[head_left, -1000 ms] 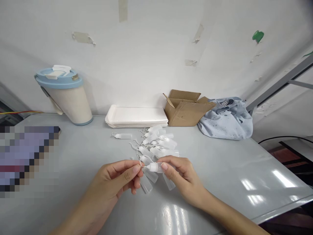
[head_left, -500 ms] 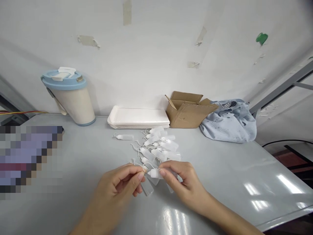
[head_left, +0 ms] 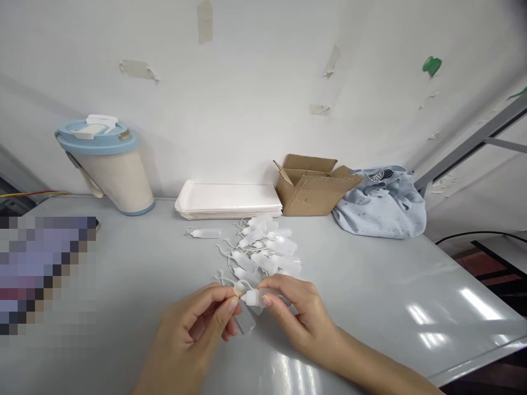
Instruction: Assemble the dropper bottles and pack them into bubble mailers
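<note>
A small translucent squeeze bottle [head_left: 263, 298] with a white collar and pointed nozzle lies level between thumb and fingers of my right hand [head_left: 307, 315]. Its nozzle points left, at the fingertips of my left hand [head_left: 201, 329]. A thin pale tether [head_left: 246, 283] arcs from the bottle to those fingertips, which pinch its end; whatever sits at that end is hidden. Just beyond my hands is a loose pile of similar bottles [head_left: 263, 258] with tethers. One of them [head_left: 246, 321] lies below my left fingertips. A single bottle [head_left: 206, 233] rests apart, left of the pile.
Along the wall stand a cream tumbler [head_left: 119, 178] with a blue lid, a stack of white padded envelopes [head_left: 228, 198], an open cardboard box [head_left: 315, 192] and a light blue cloth bundle [head_left: 381, 206]. A pixelated flat object [head_left: 45, 263] occupies the left of the grey table [head_left: 370, 307].
The bottle in my right hand has come closer to my left fingertips, its nozzle now almost touching them. Both hands sit slightly lower, and the whole view has shifted a little.
</note>
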Action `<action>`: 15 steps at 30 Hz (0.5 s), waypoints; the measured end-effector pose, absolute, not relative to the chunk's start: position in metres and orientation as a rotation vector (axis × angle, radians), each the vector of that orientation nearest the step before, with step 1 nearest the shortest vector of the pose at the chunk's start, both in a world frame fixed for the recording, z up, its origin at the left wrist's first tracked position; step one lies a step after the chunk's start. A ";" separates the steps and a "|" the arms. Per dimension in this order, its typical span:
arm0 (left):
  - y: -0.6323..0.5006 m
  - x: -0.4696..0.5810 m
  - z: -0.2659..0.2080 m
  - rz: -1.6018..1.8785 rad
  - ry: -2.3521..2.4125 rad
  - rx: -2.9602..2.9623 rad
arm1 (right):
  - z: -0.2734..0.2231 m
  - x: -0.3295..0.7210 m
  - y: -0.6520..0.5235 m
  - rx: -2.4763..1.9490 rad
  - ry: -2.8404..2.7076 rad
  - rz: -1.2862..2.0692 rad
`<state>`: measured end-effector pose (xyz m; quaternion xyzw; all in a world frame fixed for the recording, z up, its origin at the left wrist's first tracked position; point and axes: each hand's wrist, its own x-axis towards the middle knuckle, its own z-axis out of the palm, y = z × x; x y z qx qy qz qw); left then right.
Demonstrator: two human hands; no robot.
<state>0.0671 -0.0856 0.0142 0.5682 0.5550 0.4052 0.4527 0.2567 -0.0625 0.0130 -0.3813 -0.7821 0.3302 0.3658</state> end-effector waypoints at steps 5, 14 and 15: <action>-0.087 0.072 0.010 1.000 1.369 1.317 | 0.013 0.256 -0.060 -0.969 -2.060 0.811; -0.084 0.072 0.026 0.908 1.379 1.250 | 0.013 0.259 -0.056 -1.015 -2.028 0.874; -0.081 0.070 0.028 0.886 1.375 1.312 | 0.012 0.259 -0.055 -1.013 -2.027 0.886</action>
